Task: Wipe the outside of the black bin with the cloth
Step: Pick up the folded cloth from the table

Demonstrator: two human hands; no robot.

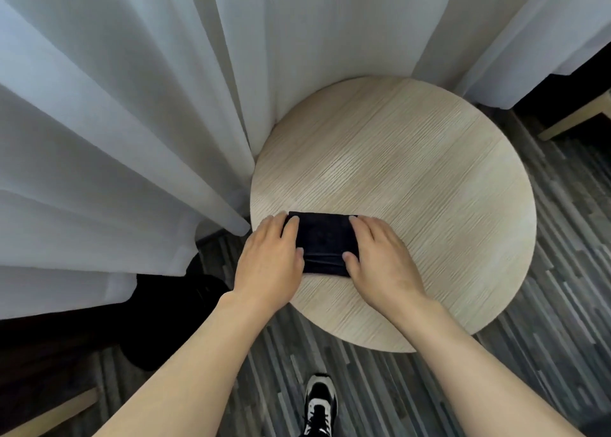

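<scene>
A dark folded cloth (322,241) lies on the near left part of a round light-wood table (429,205). My left hand (269,258) grips its left edge, and my right hand (380,258) grips its right edge, thumbs on top. The black bin (172,317) stands on the floor to the left of the table, under the curtain's hem, mostly in shadow and partly hidden by my left forearm.
White sheer curtains (132,106) hang behind and left of the table, touching its far edge. The floor (545,304) is dark striped carpet. My shoe (319,403) is below the table. A wooden furniture leg (575,119) stands at the far right.
</scene>
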